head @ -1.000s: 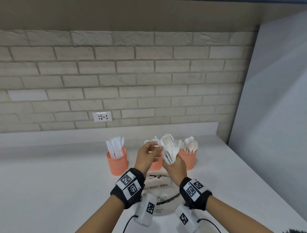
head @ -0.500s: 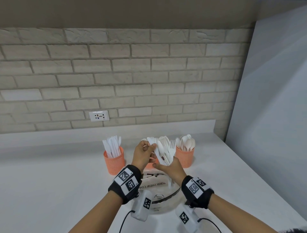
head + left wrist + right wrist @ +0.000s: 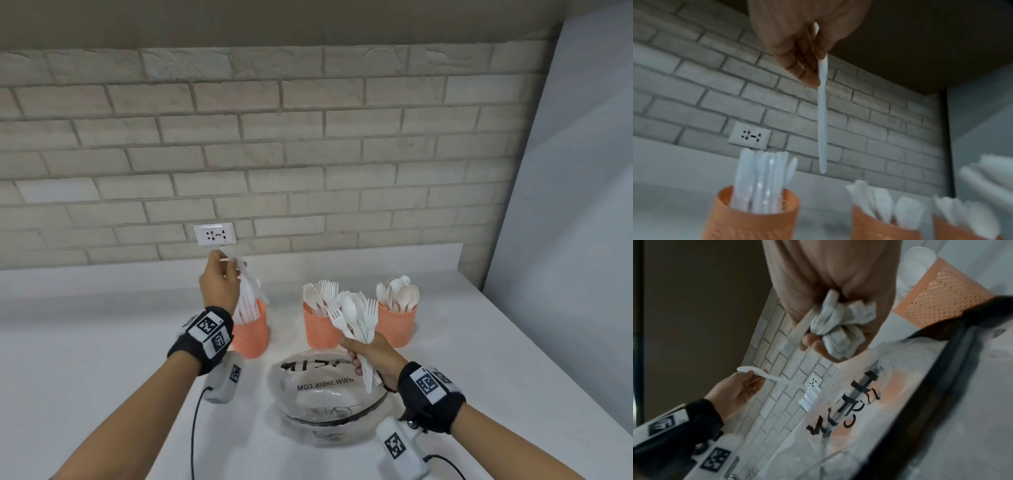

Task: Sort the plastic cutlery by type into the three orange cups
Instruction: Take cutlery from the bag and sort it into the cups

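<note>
Left hand (image 3: 219,286) hides knife cup (image 3: 251,330) rim; right-hand bundle's (image 3: 356,317) handle ends hidden.

Left hand (image 3: 219,287) raised, fingertips pinched together, wrist bent; right hand (image 3: 371,356) lower, fist clenched, both forearms extended forward.

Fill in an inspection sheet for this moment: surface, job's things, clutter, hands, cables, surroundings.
Surface: white counter, cups standing in a row.
Job's things: left cup holds knives; middle cup forks; right cup spoons.
Clutter: clear printed plastic bag in front of the cups.
Hands: left hand pinches one knife by its blade, handle down, above the left cup; right hand grips a mixed cutlery bundle.
Cables: a black cable from each wrist camera.
Surroundings: brick wall, wall socket.
</note>
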Tool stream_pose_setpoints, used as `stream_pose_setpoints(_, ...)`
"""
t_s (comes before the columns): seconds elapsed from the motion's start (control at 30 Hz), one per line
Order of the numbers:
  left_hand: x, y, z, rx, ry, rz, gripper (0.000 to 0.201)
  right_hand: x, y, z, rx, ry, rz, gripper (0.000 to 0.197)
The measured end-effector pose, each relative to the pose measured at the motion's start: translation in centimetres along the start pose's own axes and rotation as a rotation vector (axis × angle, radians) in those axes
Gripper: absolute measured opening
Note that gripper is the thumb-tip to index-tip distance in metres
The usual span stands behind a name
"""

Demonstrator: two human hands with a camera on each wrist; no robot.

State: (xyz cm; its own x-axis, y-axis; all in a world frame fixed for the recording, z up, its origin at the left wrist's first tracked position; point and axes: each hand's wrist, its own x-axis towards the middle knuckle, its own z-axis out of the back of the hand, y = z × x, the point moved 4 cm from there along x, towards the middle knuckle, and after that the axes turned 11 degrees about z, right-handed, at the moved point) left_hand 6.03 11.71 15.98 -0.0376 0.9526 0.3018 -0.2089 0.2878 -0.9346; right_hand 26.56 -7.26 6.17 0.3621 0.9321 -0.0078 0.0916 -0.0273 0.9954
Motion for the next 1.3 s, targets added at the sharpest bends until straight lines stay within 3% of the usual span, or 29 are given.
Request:
stream_pose_setpoints(0.27,2.9,2.9,-1.8,0.414,0.076,-0.075,0.016,0.8,0.7,-0.8,0.14,0.106,-0.007,0.007)
stream_pose_setpoints(0.43,2.9,7.0,-3.8,0.543,0.186,-0.125,0.044,1.4,0.4,-1.0,0.174,0.135,-0.019,0.008)
stream_pose_setpoints(0.53,3.0,8.7,-4.5,0.637,0.247,-0.123,0.037,1.7,0.2,-1.1,0.188,0.127,-0.028,0.008)
stream_pose_setpoints(0.77,2.7,10.4,-5.3,0.899,0.209,-0.263,0.049,1.9,0.0,-1.2,0.196,0.107,0.003,0.007)
stream_pose_setpoints(0.9,2.9,10.9,-5.9,1.006,0.256,-0.172,0.063,1.9,-0.1,-1.0,0.205,0.088,0.003,0.008)
stream_pose_setpoints(1.0,2.1,8.8,-5.7,0.834,0.196,-0.164,0.071,1.9,-0.2,-1.0,0.201,0.063,0.007,0.007)
stream_pose_setpoints(1.1,-0.3,5.9,-5.9,0.445,0.231,-0.088,0.05,2.0,-0.4,-1.2,0.209,0.028,0.001,0.009)
stream_pose_setpoints(1.2,-4.2,3.4,-6.8,0.158,0.416,0.12,0.031,2.0,-0.5,-1.7,0.232,0.003,-0.005,0.018)
stream_pose_setpoints(1.3,-8.2,2.5,-8.0,0.065,0.665,0.344,0.029,1.8,-0.4,-2.3,0.259,-0.019,-0.012,0.024)
